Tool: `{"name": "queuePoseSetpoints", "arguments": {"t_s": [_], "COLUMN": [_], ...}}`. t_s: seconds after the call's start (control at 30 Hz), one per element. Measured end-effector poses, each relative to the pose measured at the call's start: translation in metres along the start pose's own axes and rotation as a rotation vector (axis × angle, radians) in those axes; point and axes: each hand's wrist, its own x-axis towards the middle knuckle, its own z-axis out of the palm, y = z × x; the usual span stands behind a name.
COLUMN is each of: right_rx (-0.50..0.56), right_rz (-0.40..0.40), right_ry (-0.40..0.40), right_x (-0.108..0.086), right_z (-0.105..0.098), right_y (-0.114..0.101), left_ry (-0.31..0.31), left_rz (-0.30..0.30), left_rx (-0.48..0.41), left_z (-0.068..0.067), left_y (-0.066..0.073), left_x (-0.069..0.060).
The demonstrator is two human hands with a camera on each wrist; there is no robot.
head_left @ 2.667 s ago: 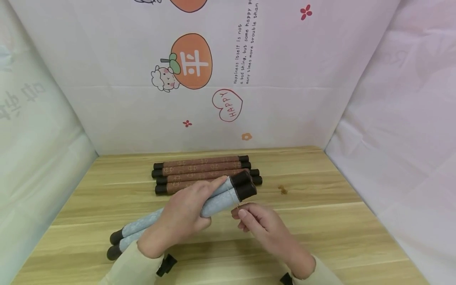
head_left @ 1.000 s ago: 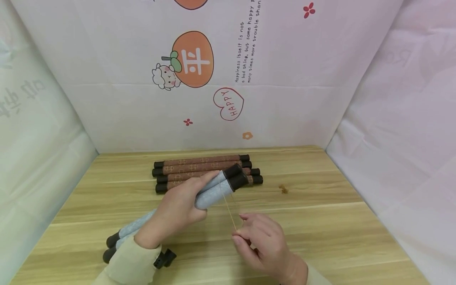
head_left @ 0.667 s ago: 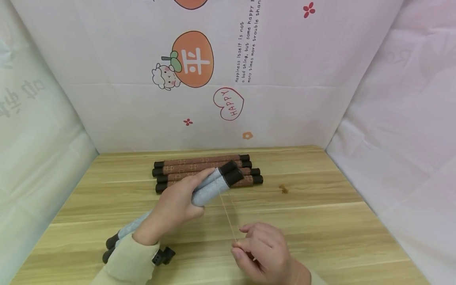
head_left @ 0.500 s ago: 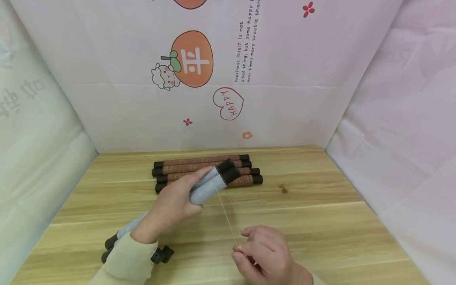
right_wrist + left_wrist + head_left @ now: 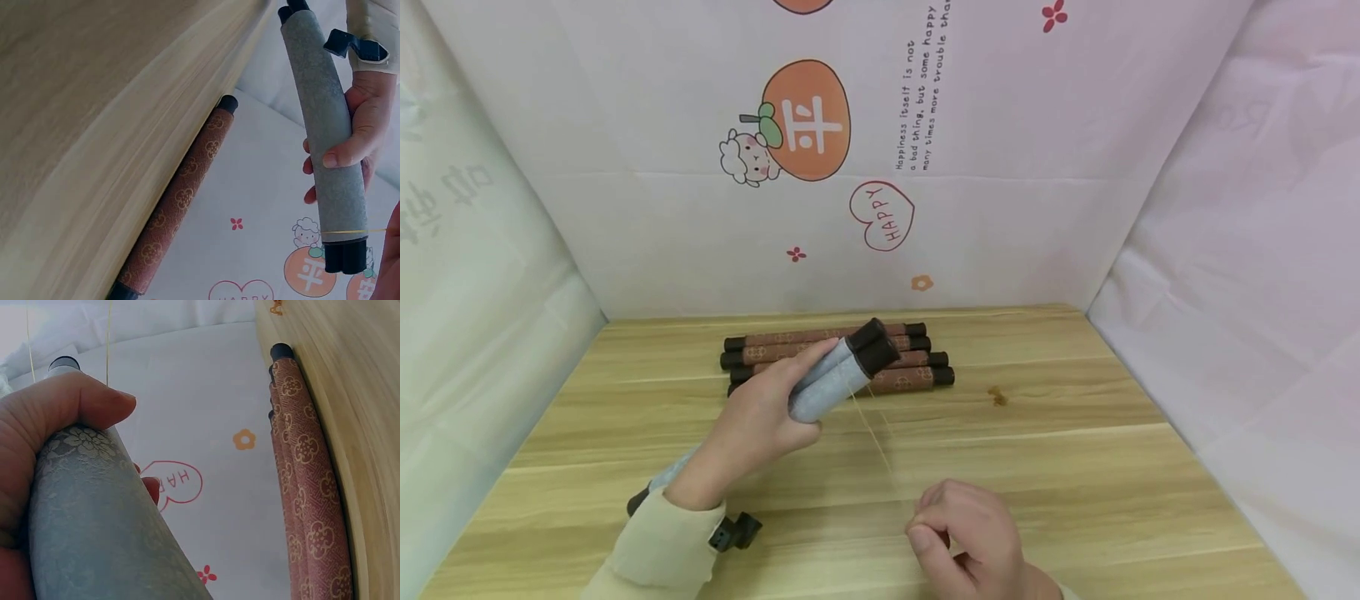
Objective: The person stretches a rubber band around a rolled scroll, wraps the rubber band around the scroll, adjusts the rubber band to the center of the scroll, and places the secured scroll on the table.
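Observation:
Two light blue scrolls (image 5: 831,387) with black end caps lie side by side, held tilted above the table. My left hand (image 5: 752,429) grips them with its fingers wrapped round the middle; the left wrist view shows the thumb across the patterned blue cover. Near the capped upper end, a thin yellow rubber band (image 5: 342,232) goes round the scrolls. Its two strands run tautly toward my right hand (image 5: 972,537), whose curled fingers and thumb pinch the band low on the right. The pinch point itself is mostly hidden.
Several brown patterned scrolls (image 5: 913,381) with black caps lie in a row at the back of the wooden table (image 5: 1075,467). Right of them sits a small brown tangle (image 5: 997,397), perhaps rubber bands. White printed cloth (image 5: 1000,183) surrounds the table on three sides.
My right hand has drawn down and away from the scrolls, stretching the rubber band out. The blue scrolls in my left hand have shifted left and their capped end has risen.

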Motion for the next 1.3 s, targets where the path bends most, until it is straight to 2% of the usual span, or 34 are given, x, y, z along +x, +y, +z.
{"name": "queuePoseSetpoints", "arguments": {"t_s": [0.17, 0.23, 0.4, 0.57, 0.63, 0.7, 0.8, 0.87, 0.93, 1.03, 1.1, 1.17, 1.3], "right_rx": [0.136, 0.188, 0.334, 0.53, 0.646, 0.826, 1.211, 1.476, 1.686, 1.885, 1.947, 1.957, 1.878], "right_rz": [0.109, 0.197, 0.491, 0.821, 0.977, 1.113, 1.254, 1.285, 1.294, 1.272, 1.262, 1.236, 1.148], "right_ry": [0.043, 0.074, 0.17, 0.216, 0.22, 0.248, 0.355, 0.438, 0.495, 0.546, 0.574, 0.578, 0.489], "right_x": [-0.005, -0.011, -0.025, -0.023, -0.019, -0.015, -0.011, -0.011, -0.01, -0.007, -0.003, 0.001, 0.007], "right_z": [0.0, 0.001, 0.0, -0.006, -0.01, -0.013, -0.015, -0.015, -0.015, -0.014, -0.014, -0.014, -0.017], "right_y": [-0.001, -0.002, -0.007, -0.009, -0.009, -0.008, -0.005, -0.002, 0.001, 0.005, 0.007, 0.009, 0.013], "left_ry": [0.05, 0.073, 0.117, 0.144, 0.156, 0.164, 0.185, 0.2, 0.215, 0.226, 0.227, 0.228, 0.226], "left_rz": [0.027, 0.037, 0.077, 0.123, 0.151, 0.189, 0.261, 0.314, 0.37, 0.449, 0.498, 0.538, 0.592], "left_rx": [-0.012, -0.026, -0.059, -0.079, -0.08, -0.077, -0.071, -0.07, -0.069, -0.044, -0.018, 0.014, 0.057], "left_z": [-0.005, -0.006, -0.011, -0.015, -0.015, -0.016, -0.015, -0.014, -0.012, -0.009, -0.007, -0.005, -0.001], "left_y": [0.003, 0.004, 0.007, 0.01, 0.011, 0.012, 0.013, 0.014, 0.014, 0.016, 0.018, 0.02, 0.022], "left_x": [-0.002, -0.003, -0.006, -0.01, -0.011, -0.013, -0.015, -0.016, -0.016, -0.017, -0.017, -0.019, -0.021]}}
